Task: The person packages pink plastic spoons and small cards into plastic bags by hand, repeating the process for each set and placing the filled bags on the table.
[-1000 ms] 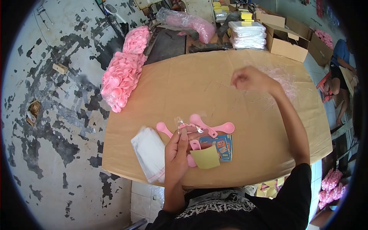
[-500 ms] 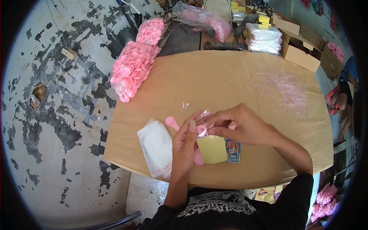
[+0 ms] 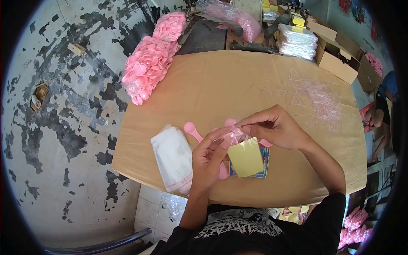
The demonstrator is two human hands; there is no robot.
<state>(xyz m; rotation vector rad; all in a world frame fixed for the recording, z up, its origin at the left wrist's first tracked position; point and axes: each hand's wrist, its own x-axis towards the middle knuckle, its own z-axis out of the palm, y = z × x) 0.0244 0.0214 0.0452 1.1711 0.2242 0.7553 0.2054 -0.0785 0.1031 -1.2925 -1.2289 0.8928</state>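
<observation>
Between both hands, over the near middle of the table, is a small clear plastic bag (image 3: pixel 239 136) with something pink showing through it. My left hand (image 3: pixel 209 159) grips its left side, thumb on top. At its upper right edge, my right hand (image 3: pixel 274 129) pinches the plastic with thumb and fingertips. A plain yellow card (image 3: pixel 246 158) hangs at the bag's lower side, overlapping blue printed cards (image 3: pixel 266 163) on the table. Around the hands lie pink spoon-shaped plastic pieces (image 3: pixel 191 129), partly hidden. A stack of clear bags (image 3: pixel 172 157) lies left of my left hand.
Brown paper covers the table (image 3: pixel 204 89). A bulging bag of pink pieces (image 3: pixel 148 66) sits at the back left, loose clear-pink strands (image 3: pixel 321 102) at the right. Behind are stacked plastic packs (image 3: pixel 296 40) and an open cardboard box (image 3: pixel 338 63). Another person (image 3: pixel 382 108) is at far right.
Both hands and the bag have shifted slightly right and up, with the yellow card turning a little. My right fingers have moved to the bag's upper edge. The view has tilted slightly.
</observation>
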